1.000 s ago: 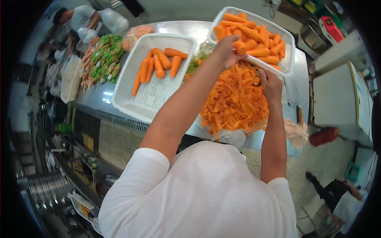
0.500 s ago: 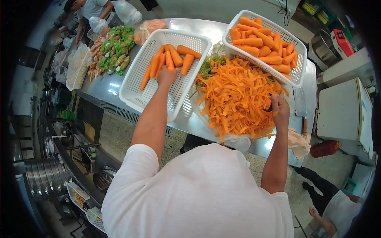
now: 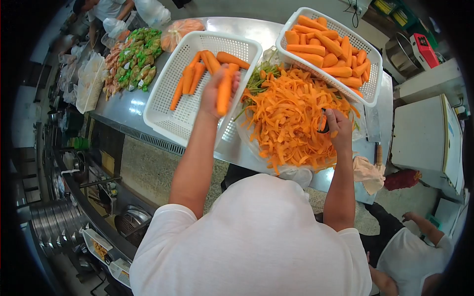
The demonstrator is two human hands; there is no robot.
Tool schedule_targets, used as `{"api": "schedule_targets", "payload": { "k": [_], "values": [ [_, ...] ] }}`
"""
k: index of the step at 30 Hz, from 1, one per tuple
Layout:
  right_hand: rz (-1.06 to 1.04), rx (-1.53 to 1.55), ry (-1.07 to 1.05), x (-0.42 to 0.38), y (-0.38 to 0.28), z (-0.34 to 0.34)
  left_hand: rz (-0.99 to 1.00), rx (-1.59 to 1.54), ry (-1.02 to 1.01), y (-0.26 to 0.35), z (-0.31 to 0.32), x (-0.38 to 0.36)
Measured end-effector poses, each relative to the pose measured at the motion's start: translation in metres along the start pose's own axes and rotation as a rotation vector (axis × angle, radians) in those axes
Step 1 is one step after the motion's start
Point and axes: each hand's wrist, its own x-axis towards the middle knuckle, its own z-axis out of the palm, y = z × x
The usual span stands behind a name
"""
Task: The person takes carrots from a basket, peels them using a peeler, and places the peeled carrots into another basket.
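While clutching a carrot [image 3: 224, 93] in the curled fingers of the left hand [image 3: 212, 92] over a white basket [image 3: 165, 118], grips a peeler [image 3: 323, 122] in the bent fingers of the right hand [image 3: 339, 129] over orange peelings [image 3: 286, 116].

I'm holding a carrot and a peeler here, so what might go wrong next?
The peeler in your right hand could slip off the carrot and nick your left hand. The broad knife lies near the table edge, where a bump might knock it down. Peelings heaped close to the fuller basket might stray in.
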Motion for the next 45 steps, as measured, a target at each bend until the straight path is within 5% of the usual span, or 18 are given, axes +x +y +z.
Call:
{"api": "schedule_targets", "payload": {
  "k": [8, 13, 15, 18, 21, 27, 34, 37, 40, 42, 45],
  "values": [
    [-0.248, -0.191, 0.081, 0.017, -0.028, 0.007, -0.349, 0.293, -0.019, -0.104, 0.063, -0.029],
    [-0.397, -0.341, 0.159, 0.012, -0.039, 0.008, -0.360, 0.261, -0.048, -0.114, 0.091, -0.041],
    [-0.509, -0.416, 0.190, 0.006, -0.046, 0.010, -0.557, 0.412, -0.094, -0.107, 0.088, -0.043],
    [-0.581, -0.442, 0.143, 0.010, -0.041, 0.016, -0.593, 0.599, -0.180, -0.110, 0.086, -0.052],
    [-0.373, -0.526, 0.189, 0.023, -0.016, 0.014, -0.565, 0.540, -0.271, -0.105, 0.099, -0.065],
    [-0.607, -0.352, 0.169, 0.020, -0.018, 0.019, -0.489, 0.668, -0.271, -0.114, 0.094, -0.055],
    [-0.561, -0.373, 0.174, 0.020, -0.023, 0.008, -0.478, 0.633, -0.154, -0.111, 0.101, -0.052],
    [-0.320, -0.360, 0.192, 0.031, -0.015, 0.010, -0.581, 0.496, -0.063, -0.113, 0.102, -0.049],
    [-0.400, -0.292, 0.224, 0.017, -0.019, 0.013, -0.457, 0.657, -0.141, -0.119, 0.098, -0.057],
    [-0.688, -0.347, 0.183, 0.019, -0.024, 0.019, -0.482, 0.588, -0.279, -0.118, 0.087, -0.048],
    [-0.497, -0.366, 0.170, 0.029, -0.006, 0.012, -0.492, 0.575, -0.319, -0.116, 0.085, -0.047]
  ]
}}
